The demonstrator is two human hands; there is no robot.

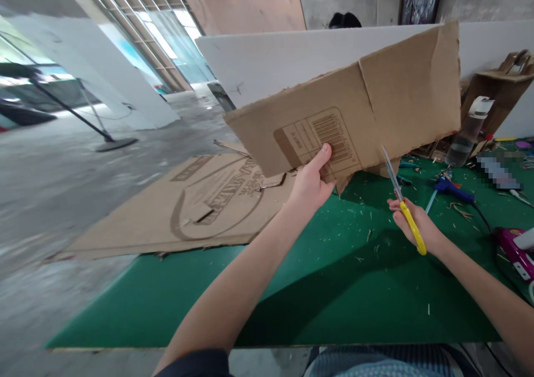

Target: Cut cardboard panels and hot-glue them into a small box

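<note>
My left hand [312,179] grips the lower edge of a brown piece of cardboard [400,88], thumb across its printed barcode. The piece is held up at a slant above the table, and a short slit or crease runs down from its top edge. In my right hand [417,224] is a pair of scissors [406,216] with yellow handles. Their blades point up, tips close to the cardboard's lower edge; whether they touch it I cannot tell. A larger printed cardboard sheet [212,199] lies flat at the left, beyond my left forearm.
On the green table [187,293], a blue glue gun [453,188], a clear bottle [467,132], a phone [498,172] and a magenta device [515,249] stand or lie at the right, among scraps and cables. A white partition [258,60] rises behind. The large sheet overhangs the table's left edge.
</note>
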